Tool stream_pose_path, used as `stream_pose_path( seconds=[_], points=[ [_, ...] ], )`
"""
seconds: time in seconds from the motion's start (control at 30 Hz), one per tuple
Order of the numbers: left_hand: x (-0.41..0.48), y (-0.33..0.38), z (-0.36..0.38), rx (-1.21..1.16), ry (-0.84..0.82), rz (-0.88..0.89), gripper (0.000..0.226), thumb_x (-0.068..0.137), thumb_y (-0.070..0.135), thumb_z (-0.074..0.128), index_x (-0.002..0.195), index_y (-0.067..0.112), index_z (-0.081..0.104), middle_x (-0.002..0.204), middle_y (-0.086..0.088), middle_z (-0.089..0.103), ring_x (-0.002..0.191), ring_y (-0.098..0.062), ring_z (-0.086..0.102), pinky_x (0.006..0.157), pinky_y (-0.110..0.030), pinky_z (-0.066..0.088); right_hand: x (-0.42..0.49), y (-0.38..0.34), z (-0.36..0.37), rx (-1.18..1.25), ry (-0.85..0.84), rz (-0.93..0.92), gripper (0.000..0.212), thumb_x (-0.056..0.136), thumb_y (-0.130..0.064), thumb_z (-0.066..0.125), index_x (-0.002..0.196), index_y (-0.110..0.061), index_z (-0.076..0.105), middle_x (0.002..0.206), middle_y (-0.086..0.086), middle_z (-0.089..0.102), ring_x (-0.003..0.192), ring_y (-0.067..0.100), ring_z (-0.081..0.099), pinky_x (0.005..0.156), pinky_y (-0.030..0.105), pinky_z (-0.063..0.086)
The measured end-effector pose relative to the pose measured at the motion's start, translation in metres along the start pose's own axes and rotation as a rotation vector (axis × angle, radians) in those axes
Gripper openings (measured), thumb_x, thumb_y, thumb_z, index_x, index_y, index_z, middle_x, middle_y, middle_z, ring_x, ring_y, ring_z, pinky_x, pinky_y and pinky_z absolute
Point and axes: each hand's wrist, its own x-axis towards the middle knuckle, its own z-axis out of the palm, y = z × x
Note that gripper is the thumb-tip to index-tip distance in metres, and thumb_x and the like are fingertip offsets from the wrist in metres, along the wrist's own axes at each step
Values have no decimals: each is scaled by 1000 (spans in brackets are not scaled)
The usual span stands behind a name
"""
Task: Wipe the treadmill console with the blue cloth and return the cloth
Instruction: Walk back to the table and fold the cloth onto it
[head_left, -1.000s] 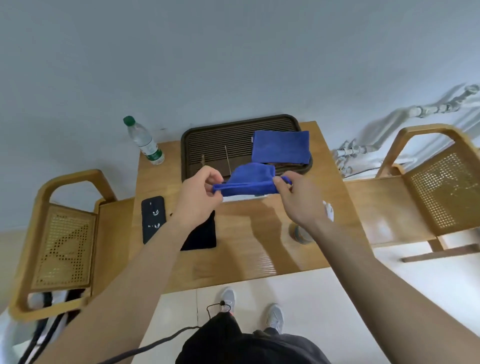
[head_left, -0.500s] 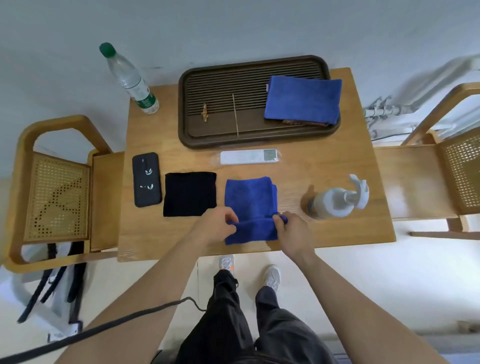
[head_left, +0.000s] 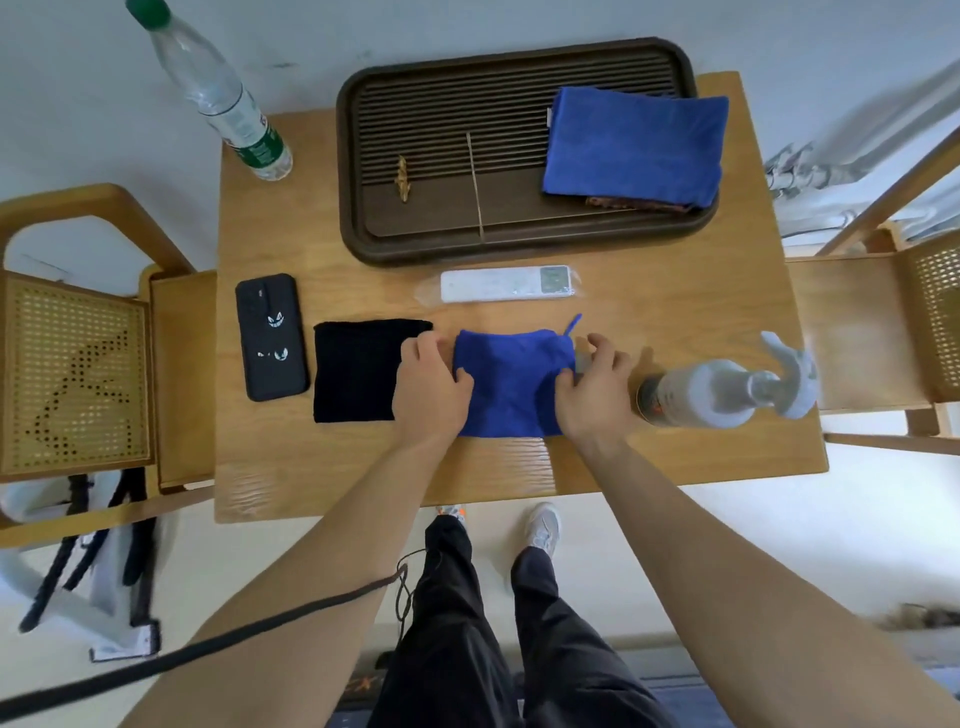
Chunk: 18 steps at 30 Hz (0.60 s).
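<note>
Since half a second back, both your hands have slid up the blue cloth (head_left: 509, 384) from its near edge to its sides, and it now lies flatter on the table (head_left: 675, 312). Cloth sits at frame centre, between the black cloth (head_left: 358, 369) on its left and the spray bottle (head_left: 717, 389) on its right, touching neither as far as I can tell. Left hand (head_left: 428, 384) rests on the cloth's left edge, fingers curled, pressing rather than gripping. Right hand (head_left: 592, 389) covers the right edge, fingers bent down onto the fabric; can't tell whether it pinches a fold.

Looks like the return step, nearly done. To finish clean: smooth outward from the middle, square the far corners, tuck in the loop tag (head_left: 571, 325) sticking out toward the remote (head_left: 506, 283). Keep your right wrist clear of the spray bottle just beside it. Then lift both hands straight up so the fold doesn't drag.
</note>
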Motion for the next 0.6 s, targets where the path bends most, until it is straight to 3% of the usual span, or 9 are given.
stream_pose_path(
  seconds=[0.07,0.13,0.2,0.3,0.43,0.53,0.6],
  points=[
    [-18,-11,2,34,-11,65,22,89,15,64,108,18,53,115,-1,49,80,-16,55,63,-25,39,-17,9,6,-79,-21,-22,39,89,-17,58,127,-17,48,130,12,44,94,35,61,69,33,42],
    [-30,-19,4,39,-68,125,13,90,13,62,102,18,58,112,1,50,80,-17,58,66,-29,45,-27,11,16,-120,-106,-32,30,89,-16,58,118,-19,51,125,9,43,87,31,60,68,32,43],
    [-32,-21,5,10,-127,132,17,92,12,60,107,17,64,115,1,52,89,-16,61,78,-31,52,-30,9,25,-117,-159,-48,28,89,-14,59,117,-18,54,126,8,41,85,26,58,71,30,44],
    [-20,-13,3,-16,-112,88,31,93,11,60,124,10,65,122,-4,56,99,-15,59,83,-21,43,-24,-5,35,-84,-167,-65,32,90,-11,58,122,-13,54,129,9,40,83,22,55,72,29,44],
    [0,-7,-10,48,-83,32,35,95,16,59,128,7,61,128,-5,51,98,-13,53,79,-23,42,-12,-24,39,-125,-242,-147,42,92,-14,58,134,-13,50,135,9,40,102,27,59,80,30,47],
    [-1,-4,-21,158,-135,62,44,93,26,62,136,16,55,132,-3,46,112,-19,52,82,-31,51,-15,-34,32,-274,-256,-128,41,91,-25,57,131,-19,51,134,10,38,115,31,48,88,40,48],
    [2,-1,-33,149,-155,55,43,94,29,61,135,20,56,133,-1,45,111,-18,53,81,-31,52,-12,-45,22,-329,-234,-109,40,90,-26,56,129,-19,50,134,12,35,119,35,42,92,43,46]
  ],
)
